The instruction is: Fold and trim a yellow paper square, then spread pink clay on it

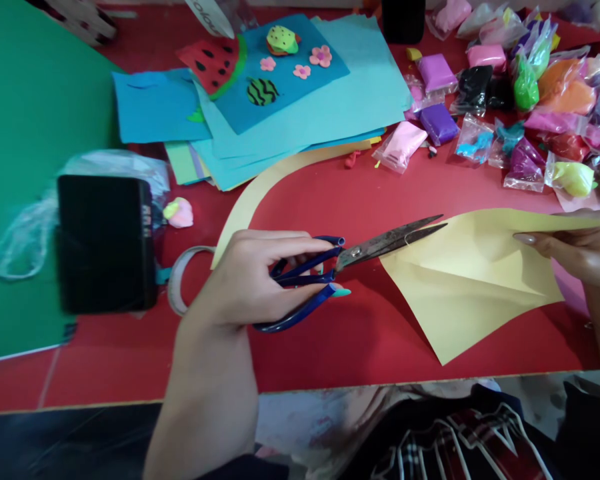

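Note:
My left hand (260, 280) is closed around the dark blue handles of a pair of scissors (365, 250). The worn metal blades point right, slightly apart, with their tips at the upper left edge of a yellow sheet of paper (470, 273). At the right side of the view, my right hand (575, 250) pinches that sheet, thumb on top and the other fingers mostly hidden. The paper is creased and bends upward over the red table. Behind my left hand lies a curved, pale yellow paper strip (253, 200).
Stacked coloured paper (360, 80) lies at the back, bearing a blue sheet (300, 53) with clay shapes. Many bagged clay pieces (480, 87) crowd the back right. A black device (105, 243), a tape roll (177, 287) and a green board (25, 167) are left.

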